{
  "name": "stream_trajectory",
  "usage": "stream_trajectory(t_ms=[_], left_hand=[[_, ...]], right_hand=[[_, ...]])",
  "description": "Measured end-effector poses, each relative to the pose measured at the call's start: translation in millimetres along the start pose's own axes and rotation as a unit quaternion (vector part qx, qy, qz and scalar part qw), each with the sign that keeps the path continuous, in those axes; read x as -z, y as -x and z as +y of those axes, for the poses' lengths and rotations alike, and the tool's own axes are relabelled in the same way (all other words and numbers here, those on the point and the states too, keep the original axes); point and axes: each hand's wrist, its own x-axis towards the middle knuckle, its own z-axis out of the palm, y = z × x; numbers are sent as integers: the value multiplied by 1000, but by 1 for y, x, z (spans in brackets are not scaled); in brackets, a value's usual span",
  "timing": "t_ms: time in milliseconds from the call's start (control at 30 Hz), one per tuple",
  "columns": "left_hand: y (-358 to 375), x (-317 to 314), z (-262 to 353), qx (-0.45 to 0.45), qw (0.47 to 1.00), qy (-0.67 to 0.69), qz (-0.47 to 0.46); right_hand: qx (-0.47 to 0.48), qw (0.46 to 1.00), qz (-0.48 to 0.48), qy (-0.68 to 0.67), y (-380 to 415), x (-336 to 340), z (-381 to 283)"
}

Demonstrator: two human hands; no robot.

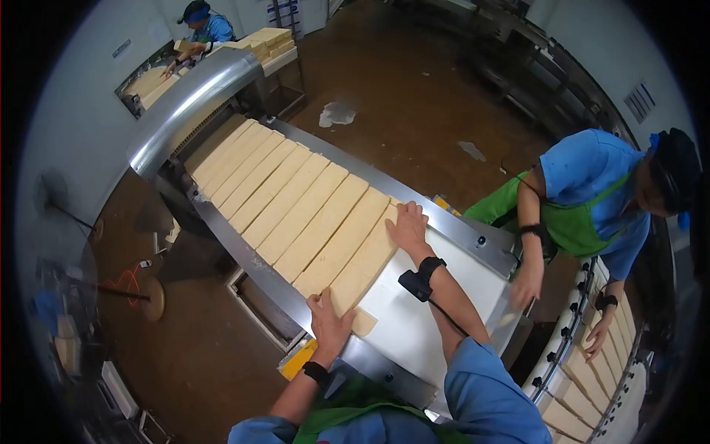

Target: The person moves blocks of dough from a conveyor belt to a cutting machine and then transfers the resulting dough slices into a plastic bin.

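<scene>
Long pale-yellow slabs, soft and spongy-looking, lie side by side across a white conveyor belt (414,288). At the near end of the row is the last slab (364,260), with one of my hands at each end. My left hand (330,325) is at its near-left end, its fingers bent against the slab. My right hand (409,228) has its fingers curled over the far-right end. A small flat offcut (363,323) lies on the belt beside my left thumb. The fingers' undersides are hidden.
A curved metal hood (196,103) spans the belt's far end, and metal rails (458,229) edge the belt. A co-worker (592,192) stands right, by a second conveyor with slabs (592,370). Another person (207,29) handles slabs beyond the hood. A yellow block (297,360) sits below the left rail.
</scene>
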Motion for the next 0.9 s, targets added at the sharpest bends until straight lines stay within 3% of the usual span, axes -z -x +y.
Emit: stream_trajectory(t_ms=[200, 333, 500, 633, 700, 767, 833, 900], left_hand=[[-4, -4, 5, 18, 1000, -2, 3], [-9, -4, 12, 12, 1000, -18, 5], [-9, -13, 30, -113, 989, -50, -81], [-23, -24, 50, -213, 961, -68, -163], [-32, -24, 58, -265, 945, -75, -175], [-37, -29, 63, -274, 936, -106, -193], [-36, -36, 64, -248, 931, -147, -224], [-37, -57, 49, -277, 925, -152, -210]], right_hand=[[-65, 996, -25, 49, -13, 4, -5], [-101, 994, 14, 32, 12, 11, 17], [-191, 976, 103, -3, 112, 33, 103], [-309, 948, 80, -3, 195, 66, 141], [-295, 930, 148, -164, 237, 72, 152], [-309, 913, 222, -145, 254, 54, 147], [-245, 889, 372, -108, 253, 41, 129], [-282, 863, 392, -144, 243, 43, 110]])
